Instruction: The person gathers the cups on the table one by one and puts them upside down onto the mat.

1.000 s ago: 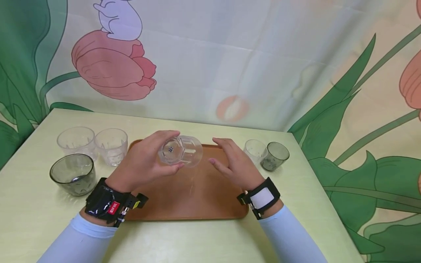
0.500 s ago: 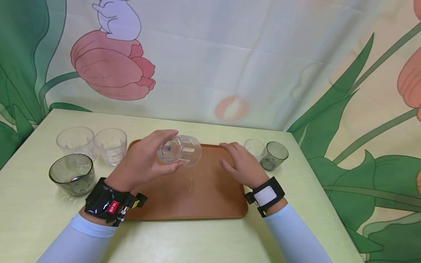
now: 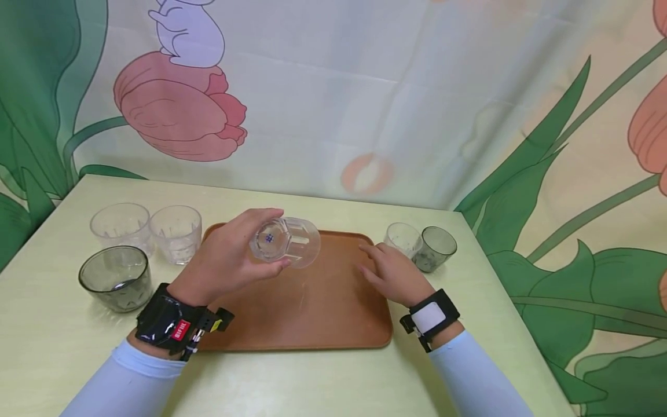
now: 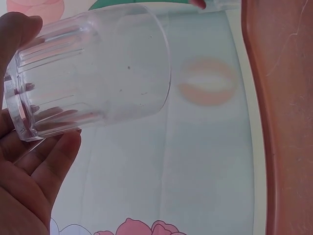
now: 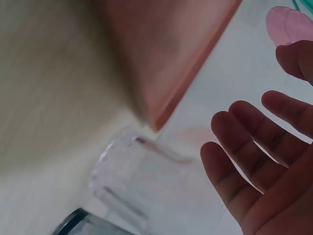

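Observation:
A clear glass cup [image 3: 299, 242] lies sideways in my left hand [image 3: 226, 258], its mouth toward the right. Thumb and fingers grip it near the base, above the brown tray [image 3: 323, 313]. In the left wrist view the same clear cup [image 4: 112, 68] looks empty, with faint ridges near its bottom. My right hand [image 3: 396, 273] hovers over the tray's right side, its fingers loosely bent around nothing. Close behind it stand a small clear cup [image 3: 403, 236] and a grey cup [image 3: 436, 249]. The right wrist view has the right hand [image 5: 264, 166] with spread fingers, near the clear cup [image 5: 146, 181].
To the left of the tray stand a wide clear cup [image 3: 121, 223], another clear cup [image 3: 177, 231] and a larger grey cup [image 3: 116, 278]. All rest on a pale table [image 3: 292, 382]. A printed curtain [image 3: 312, 98] hangs behind the table.
My right hand has moved away from the held cup, to the right, toward the small cups. The left hand stays nearly still with its cup.

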`<state>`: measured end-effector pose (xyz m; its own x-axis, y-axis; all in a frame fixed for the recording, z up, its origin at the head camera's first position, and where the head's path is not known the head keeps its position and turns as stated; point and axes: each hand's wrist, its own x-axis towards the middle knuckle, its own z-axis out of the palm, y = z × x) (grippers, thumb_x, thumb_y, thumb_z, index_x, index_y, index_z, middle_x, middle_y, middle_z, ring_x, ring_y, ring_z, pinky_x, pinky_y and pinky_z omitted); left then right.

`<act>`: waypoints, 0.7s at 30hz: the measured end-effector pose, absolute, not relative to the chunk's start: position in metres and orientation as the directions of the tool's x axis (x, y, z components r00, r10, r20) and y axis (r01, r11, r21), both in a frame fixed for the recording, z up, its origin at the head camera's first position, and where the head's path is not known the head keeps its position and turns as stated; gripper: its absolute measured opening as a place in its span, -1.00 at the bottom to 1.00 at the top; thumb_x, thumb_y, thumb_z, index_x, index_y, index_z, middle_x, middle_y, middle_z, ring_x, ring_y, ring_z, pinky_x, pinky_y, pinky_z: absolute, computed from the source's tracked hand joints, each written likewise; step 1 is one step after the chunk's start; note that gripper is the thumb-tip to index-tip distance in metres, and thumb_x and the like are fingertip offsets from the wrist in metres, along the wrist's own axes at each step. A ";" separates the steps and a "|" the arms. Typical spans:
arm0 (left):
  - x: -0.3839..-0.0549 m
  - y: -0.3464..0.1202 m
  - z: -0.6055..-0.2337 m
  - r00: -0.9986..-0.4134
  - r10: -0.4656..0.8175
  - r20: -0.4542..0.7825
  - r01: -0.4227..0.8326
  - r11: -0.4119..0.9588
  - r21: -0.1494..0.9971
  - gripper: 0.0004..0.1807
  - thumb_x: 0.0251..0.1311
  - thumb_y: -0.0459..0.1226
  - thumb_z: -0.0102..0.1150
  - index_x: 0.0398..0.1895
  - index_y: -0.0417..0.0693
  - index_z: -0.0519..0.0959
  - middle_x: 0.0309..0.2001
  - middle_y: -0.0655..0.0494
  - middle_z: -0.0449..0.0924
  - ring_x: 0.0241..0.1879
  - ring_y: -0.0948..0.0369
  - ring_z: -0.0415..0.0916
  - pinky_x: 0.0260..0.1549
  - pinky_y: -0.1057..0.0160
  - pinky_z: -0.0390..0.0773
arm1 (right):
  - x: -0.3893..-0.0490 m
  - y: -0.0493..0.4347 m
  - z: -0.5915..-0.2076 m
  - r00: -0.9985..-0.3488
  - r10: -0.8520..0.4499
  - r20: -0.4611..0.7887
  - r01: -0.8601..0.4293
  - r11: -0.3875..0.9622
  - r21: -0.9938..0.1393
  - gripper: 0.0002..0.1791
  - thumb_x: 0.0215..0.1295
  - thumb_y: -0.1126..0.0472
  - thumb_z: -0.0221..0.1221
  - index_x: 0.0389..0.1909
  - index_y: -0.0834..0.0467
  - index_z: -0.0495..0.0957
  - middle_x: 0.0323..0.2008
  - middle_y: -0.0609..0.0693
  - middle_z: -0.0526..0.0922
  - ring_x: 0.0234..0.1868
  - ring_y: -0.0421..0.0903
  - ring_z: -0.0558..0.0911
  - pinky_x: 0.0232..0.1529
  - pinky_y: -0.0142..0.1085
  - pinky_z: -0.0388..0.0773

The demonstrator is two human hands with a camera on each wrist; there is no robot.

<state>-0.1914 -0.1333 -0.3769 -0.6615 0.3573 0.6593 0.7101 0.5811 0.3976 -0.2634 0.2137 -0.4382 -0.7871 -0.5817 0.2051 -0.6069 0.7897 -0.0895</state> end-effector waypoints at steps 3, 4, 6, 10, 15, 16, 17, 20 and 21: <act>-0.191 -0.133 -0.377 -0.664 0.354 0.659 0.706 0.588 0.395 -0.14 -0.09 -0.05 0.56 0.29 -0.19 0.43 0.16 -0.04 0.56 0.02 0.12 0.60 -0.05 0.12 0.70 | -0.263 0.219 -0.443 -0.809 -0.563 0.170 -0.582 0.808 -0.095 -0.44 0.40 0.00 0.17 0.32 0.21 0.46 -0.14 0.06 0.63 -0.19 -0.06 0.58 -0.10 -0.13 0.59; -0.191 -0.133 -0.377 -0.665 0.353 0.658 0.704 0.591 0.394 -0.14 -0.09 -0.05 0.56 0.29 -0.19 0.44 0.16 -0.04 0.57 0.02 0.12 0.60 -0.05 0.12 0.70 | -0.262 0.220 -0.444 -0.816 -0.556 0.160 -0.574 0.813 -0.099 -0.44 0.39 0.01 0.18 0.31 0.21 0.47 -0.13 0.07 0.63 -0.17 -0.05 0.59 -0.08 -0.12 0.60; -0.191 -0.132 -0.378 -0.666 0.354 0.657 0.703 0.593 0.393 -0.13 -0.10 -0.04 0.57 0.29 -0.20 0.44 0.16 -0.05 0.57 0.01 0.11 0.60 -0.06 0.10 0.70 | -0.260 0.224 -0.447 -0.829 -0.542 0.140 -0.556 0.825 -0.101 -0.44 0.37 0.01 0.20 0.30 0.21 0.48 -0.07 0.10 0.64 -0.11 -0.01 0.63 -0.04 -0.09 0.61; -0.192 -0.133 -0.378 -0.667 0.357 0.654 0.702 0.593 0.393 -0.12 -0.10 -0.03 0.57 0.30 -0.20 0.44 0.17 -0.06 0.57 0.03 0.10 0.61 -0.05 0.09 0.70 | -0.259 0.230 -0.453 -0.842 -0.530 0.101 -0.538 0.839 -0.077 -0.44 0.34 0.02 0.23 0.28 0.21 0.49 -0.01 0.12 0.64 -0.04 0.03 0.65 0.01 -0.06 0.62; -0.193 -0.133 -0.378 -0.668 0.353 0.655 0.699 0.598 0.392 -0.13 -0.10 -0.02 0.57 0.29 -0.18 0.44 0.16 -0.04 0.58 0.02 0.11 0.61 -0.05 0.11 0.70 | -0.262 0.236 -0.464 -0.853 -0.518 0.055 -0.520 0.854 -0.029 -0.44 0.34 -0.01 0.22 0.27 0.18 0.50 -0.04 0.11 0.66 -0.09 0.02 0.66 -0.04 -0.08 0.63; -0.193 -0.134 -0.378 -0.670 0.351 0.655 0.698 0.598 0.393 -0.13 -0.10 -0.02 0.57 0.29 -0.18 0.44 0.16 -0.04 0.57 0.02 0.11 0.61 -0.04 0.11 0.70 | -0.263 0.237 -0.465 -0.857 -0.514 0.044 -0.515 0.857 -0.022 -0.44 0.34 -0.01 0.21 0.27 0.19 0.50 -0.05 0.11 0.66 -0.09 0.02 0.66 -0.04 -0.08 0.63; -0.192 -0.134 -0.378 -0.671 0.351 0.653 0.697 0.598 0.395 -0.12 -0.10 -0.02 0.57 0.29 -0.18 0.44 0.16 -0.04 0.57 0.02 0.12 0.62 -0.05 0.11 0.70 | -0.263 0.237 -0.466 -0.862 -0.506 0.028 -0.506 0.862 -0.019 -0.44 0.35 -0.01 0.21 0.28 0.19 0.49 -0.05 0.11 0.66 -0.10 0.02 0.67 -0.05 -0.09 0.64; -0.192 -0.135 -0.378 -0.671 0.347 0.655 0.697 0.596 0.399 -0.12 -0.10 -0.02 0.57 0.30 -0.18 0.44 0.16 -0.04 0.57 0.02 0.11 0.61 -0.03 0.11 0.69 | -0.262 0.237 -0.468 -0.874 -0.485 -0.014 -0.485 0.874 0.018 -0.41 0.36 -0.03 0.20 0.31 0.19 0.45 -0.08 0.12 0.66 -0.14 0.03 0.67 -0.11 -0.09 0.64; -0.193 -0.135 -0.378 -0.671 0.345 0.656 0.697 0.595 0.400 -0.13 -0.10 -0.02 0.57 0.30 -0.18 0.44 0.16 -0.03 0.58 0.02 0.11 0.61 -0.03 0.10 0.69 | -0.261 0.237 -0.469 -0.876 -0.481 -0.027 -0.481 0.876 0.034 -0.41 0.36 -0.03 0.20 0.31 0.19 0.45 -0.11 0.11 0.66 -0.17 0.03 0.67 -0.14 -0.08 0.64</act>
